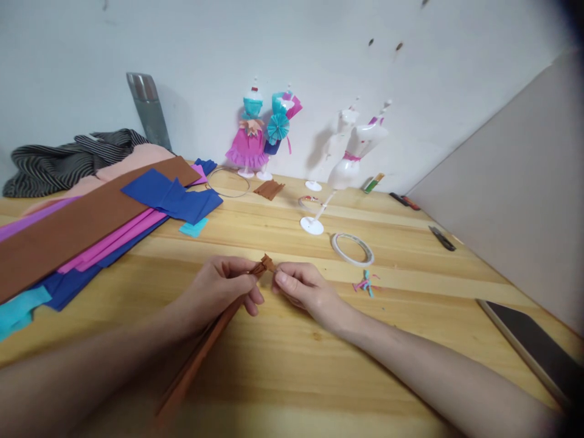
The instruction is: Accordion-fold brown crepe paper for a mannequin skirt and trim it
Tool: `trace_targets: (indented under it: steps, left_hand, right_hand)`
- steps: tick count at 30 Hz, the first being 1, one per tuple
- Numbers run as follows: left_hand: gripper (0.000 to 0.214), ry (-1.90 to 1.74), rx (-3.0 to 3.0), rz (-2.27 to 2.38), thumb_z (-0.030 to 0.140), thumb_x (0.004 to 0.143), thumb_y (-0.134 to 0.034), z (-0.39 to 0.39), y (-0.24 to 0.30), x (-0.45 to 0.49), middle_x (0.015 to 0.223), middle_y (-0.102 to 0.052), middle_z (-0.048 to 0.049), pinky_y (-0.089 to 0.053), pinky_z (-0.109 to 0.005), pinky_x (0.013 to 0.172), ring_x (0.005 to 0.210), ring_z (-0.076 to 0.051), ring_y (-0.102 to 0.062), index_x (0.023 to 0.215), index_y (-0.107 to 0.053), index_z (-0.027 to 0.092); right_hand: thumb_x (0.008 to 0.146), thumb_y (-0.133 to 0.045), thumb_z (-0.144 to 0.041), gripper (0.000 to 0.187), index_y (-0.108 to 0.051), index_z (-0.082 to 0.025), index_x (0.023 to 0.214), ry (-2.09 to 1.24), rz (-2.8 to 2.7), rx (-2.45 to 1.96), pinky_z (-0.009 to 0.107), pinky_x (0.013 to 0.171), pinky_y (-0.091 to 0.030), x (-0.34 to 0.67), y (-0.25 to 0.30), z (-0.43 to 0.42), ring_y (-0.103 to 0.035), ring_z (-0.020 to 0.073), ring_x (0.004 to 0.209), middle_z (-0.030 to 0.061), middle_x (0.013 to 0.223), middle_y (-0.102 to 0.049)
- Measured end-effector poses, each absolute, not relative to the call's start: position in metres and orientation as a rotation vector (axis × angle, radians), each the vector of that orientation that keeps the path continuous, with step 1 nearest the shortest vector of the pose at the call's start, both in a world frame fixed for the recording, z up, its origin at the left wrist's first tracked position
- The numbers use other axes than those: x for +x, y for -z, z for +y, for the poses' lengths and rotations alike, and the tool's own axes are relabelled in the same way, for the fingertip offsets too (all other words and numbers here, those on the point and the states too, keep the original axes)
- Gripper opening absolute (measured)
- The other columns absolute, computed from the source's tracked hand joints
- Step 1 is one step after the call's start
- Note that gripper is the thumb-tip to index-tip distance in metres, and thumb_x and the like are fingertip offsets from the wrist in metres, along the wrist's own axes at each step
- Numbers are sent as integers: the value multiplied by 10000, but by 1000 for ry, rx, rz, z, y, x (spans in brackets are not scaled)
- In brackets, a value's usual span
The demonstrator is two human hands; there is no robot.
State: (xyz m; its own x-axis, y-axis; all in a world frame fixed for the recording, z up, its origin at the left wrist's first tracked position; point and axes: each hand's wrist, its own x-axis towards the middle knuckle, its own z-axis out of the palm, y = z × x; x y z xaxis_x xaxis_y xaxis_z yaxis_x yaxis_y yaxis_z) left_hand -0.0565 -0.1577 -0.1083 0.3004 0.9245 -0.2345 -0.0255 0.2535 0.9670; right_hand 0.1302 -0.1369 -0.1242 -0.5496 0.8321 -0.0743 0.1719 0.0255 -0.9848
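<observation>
Between my two hands is a long strip of brown crepe paper point(205, 350), gathered into small pleats at its far end. My left hand point(228, 285) is closed around the strip just below that gathered end, and the rest hangs down toward me. The thumb and forefinger of my right hand point(298, 285) pinch the tip of the same end. Exactly how the folds lie under the fingers is hidden. Beyond my hands, a white mannequin stand point(347, 170) leans to the right in view, and a roll of tape point(335, 246) lies on the table near it.
Crepe paper sheets point(91, 225) in brown, pink and blue are heaped at left beside striped cloth point(68, 161). Dressed mannequins point(249, 140) stand by the wall. Colourful scraps point(365, 283), a cutter point(441, 238) and a phone point(529, 340) lie at right. A bottle point(152, 115) stands behind.
</observation>
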Motion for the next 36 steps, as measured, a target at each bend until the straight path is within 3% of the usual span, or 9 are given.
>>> trace_targets:
  steps: [13,22,31,33,34,36]
  left_hand:
    - [162,-838,1124,1042,213,664,-620,-156,109,-59,585,-683,-15,-470,-237,537,484,-126,-604,766,-721,139]
    - [182,-894,1039,1002,286,671,-704,-152,111,-60,592,-682,-28,-490,-247,543,492,-126,-605,748,-698,122]
    - [258,-934,954,755,311,743,-737,-149,123,-66,698,-717,-40,-490,-240,591,556,-127,-646,930,-698,138]
    - [264,-948,921,703,300,737,-751,-148,125,-67,707,-724,-46,-494,-233,595,566,-129,-656,940,-701,140]
    - [265,-958,903,679,296,732,-757,-148,125,-67,711,-726,-48,-497,-230,596,571,-130,-660,940,-704,141]
    - [246,-969,881,646,292,724,-767,-147,125,-67,702,-728,-51,-500,-227,587,567,-134,-664,910,-713,140]
  right_hand:
    - [733,-616,-614,512,-418,-193,521,-1914,-1490,-952,239,396,-54,129,122,-137,-135,38,379,-99,405,-243]
    - [780,-598,-541,425,-485,-172,603,-2048,-1237,-884,224,393,-33,129,126,-134,-122,36,385,-102,452,-238]
    - [801,-509,-648,495,-565,-166,706,-1574,-1613,-1035,245,428,-121,138,114,-125,-211,67,416,-85,462,-269]
    - [851,-457,-589,474,-561,-172,652,-1616,-1813,-1156,251,430,-138,146,106,-116,-189,70,404,-84,449,-243]
    - [828,-549,-509,407,-566,-165,612,-1553,-2054,-1207,250,447,-174,150,102,-111,-249,71,426,-62,464,-319]
    - [812,-599,-423,339,-582,-164,594,-1195,-2279,-1293,250,484,-216,159,94,-103,-320,81,473,-34,504,-417]
